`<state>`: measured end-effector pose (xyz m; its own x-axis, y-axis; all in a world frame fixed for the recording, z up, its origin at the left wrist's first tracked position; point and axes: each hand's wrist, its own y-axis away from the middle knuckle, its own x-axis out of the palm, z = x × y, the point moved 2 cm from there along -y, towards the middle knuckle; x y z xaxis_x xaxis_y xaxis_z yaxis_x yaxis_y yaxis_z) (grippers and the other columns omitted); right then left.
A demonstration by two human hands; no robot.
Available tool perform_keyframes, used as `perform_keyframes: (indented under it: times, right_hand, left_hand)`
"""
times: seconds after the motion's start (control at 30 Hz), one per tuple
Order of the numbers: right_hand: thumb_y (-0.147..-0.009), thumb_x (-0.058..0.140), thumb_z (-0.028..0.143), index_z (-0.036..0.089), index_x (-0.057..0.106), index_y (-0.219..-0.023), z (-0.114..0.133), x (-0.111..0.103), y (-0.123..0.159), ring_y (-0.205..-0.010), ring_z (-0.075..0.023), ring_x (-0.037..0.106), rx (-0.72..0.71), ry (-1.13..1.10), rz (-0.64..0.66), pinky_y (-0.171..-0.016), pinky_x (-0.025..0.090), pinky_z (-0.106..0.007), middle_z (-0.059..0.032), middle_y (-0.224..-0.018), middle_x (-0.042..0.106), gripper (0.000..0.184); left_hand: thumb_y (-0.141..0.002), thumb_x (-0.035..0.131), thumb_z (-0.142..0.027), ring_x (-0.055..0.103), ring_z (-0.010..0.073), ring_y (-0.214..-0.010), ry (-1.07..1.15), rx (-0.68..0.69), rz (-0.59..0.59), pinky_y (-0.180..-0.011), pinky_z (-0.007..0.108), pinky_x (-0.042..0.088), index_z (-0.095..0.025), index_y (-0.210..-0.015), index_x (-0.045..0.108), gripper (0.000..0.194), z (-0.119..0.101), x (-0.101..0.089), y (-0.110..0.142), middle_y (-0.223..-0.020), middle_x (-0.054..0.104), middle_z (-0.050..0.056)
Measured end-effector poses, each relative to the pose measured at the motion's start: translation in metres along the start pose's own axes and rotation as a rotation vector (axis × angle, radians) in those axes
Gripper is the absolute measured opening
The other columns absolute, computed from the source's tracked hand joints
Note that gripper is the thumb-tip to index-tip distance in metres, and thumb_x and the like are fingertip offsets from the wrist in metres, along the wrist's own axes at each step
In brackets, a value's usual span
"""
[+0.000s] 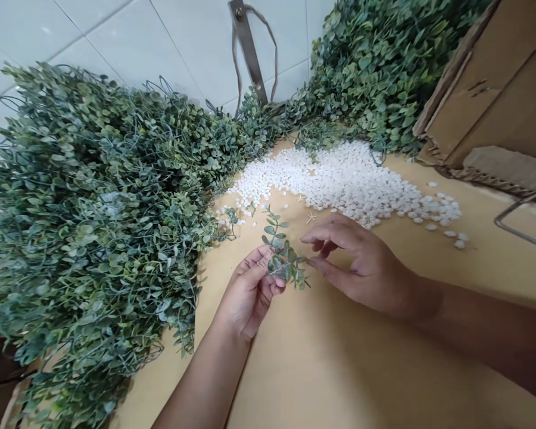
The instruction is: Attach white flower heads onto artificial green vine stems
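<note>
My left hand (252,292) is closed on a small leafy green sprig (277,238), pinched between thumb and fingers above the tabletop. Its round leaves point up and to the right, past the fingertips. Just right of the sprig, my right hand (357,259) is curved with the thumb apart from the fingers. The thumb tip comes close to the sprig's right-hand leaves; whether it touches them I cannot tell. Behind both hands lies a spread of small white flat pieces (339,182), with a white star-shaped piece (311,218) near my right fingertips.
A large heap of green leafy stems (116,196) covers the left side, and another heap (384,77) stands at the back right. A cardboard box (500,89) leans in at the right above a bent metal wire (518,229). White tiles (138,47) back the yellowish table (330,369).
</note>
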<state>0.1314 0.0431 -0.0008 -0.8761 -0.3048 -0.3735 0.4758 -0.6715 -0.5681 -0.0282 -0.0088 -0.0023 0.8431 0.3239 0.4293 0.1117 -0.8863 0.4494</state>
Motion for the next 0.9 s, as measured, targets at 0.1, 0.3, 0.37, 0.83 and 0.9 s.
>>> perform_keyframes:
  times: [0.1,0.3,0.37,0.83,0.9]
  right_hand:
    - [-0.08,0.054,0.008,0.019,0.057,-0.102,0.009,0.001,0.0,-0.08,-0.0159,0.054,-0.143,-0.012,0.003,-0.071,0.049,-0.03,-0.0063,-0.089,0.052,0.025]
    - [-0.079,0.058,0.013,0.017,0.054,-0.117,0.01,0.002,0.001,-0.094,-0.0207,0.051,-0.122,-0.144,0.09,-0.084,0.046,-0.037,-0.0094,-0.096,0.052,0.038]
    - [-0.08,0.057,0.013,0.016,0.054,-0.116,0.009,0.003,0.001,-0.093,-0.0206,0.052,-0.099,-0.179,0.105,-0.083,0.046,-0.038,-0.0094,-0.095,0.052,0.037]
    - [-0.082,0.05,0.025,0.017,0.055,-0.075,-0.001,0.002,-0.001,-0.08,-0.0168,0.055,0.37,-0.238,0.089,-0.071,0.046,-0.03,-0.0049,-0.082,0.056,0.012]
    - [-0.082,0.05,0.031,0.017,0.055,-0.076,-0.002,0.0,-0.001,-0.077,-0.017,0.057,0.472,-0.319,0.112,-0.07,0.046,-0.03,-0.0047,-0.08,0.058,0.016]
  left_hand:
    - [-0.057,0.075,-0.019,0.05,0.004,-0.038,0.006,-0.046,0.048,-0.04,0.012,0.041,-0.013,-0.07,0.056,0.024,0.002,0.003,0.001,-0.049,0.056,-0.004]
    - [-0.059,0.071,-0.016,0.045,0.0022,-0.036,-0.053,-0.039,0.127,-0.04,0.012,0.038,-0.014,-0.065,0.052,0.02,0.007,0.008,0.001,-0.047,0.054,-0.005]
    - [-0.06,0.07,-0.016,0.043,0.002,-0.036,-0.086,-0.034,0.133,-0.038,0.012,0.035,-0.014,-0.065,0.051,0.019,0.008,0.008,0.001,-0.046,0.052,-0.006]
    - [-0.072,0.058,-0.032,0.033,0.003,-0.034,-0.542,0.072,0.198,-0.037,0.018,0.026,-0.019,-0.062,0.042,0.022,0.014,0.023,0.005,-0.046,0.042,-0.008]
    - [-0.073,0.057,-0.038,0.036,0.0034,-0.035,-0.58,0.078,0.231,-0.039,0.019,0.029,-0.018,-0.06,0.043,0.028,0.013,0.024,0.006,-0.047,0.043,-0.007]
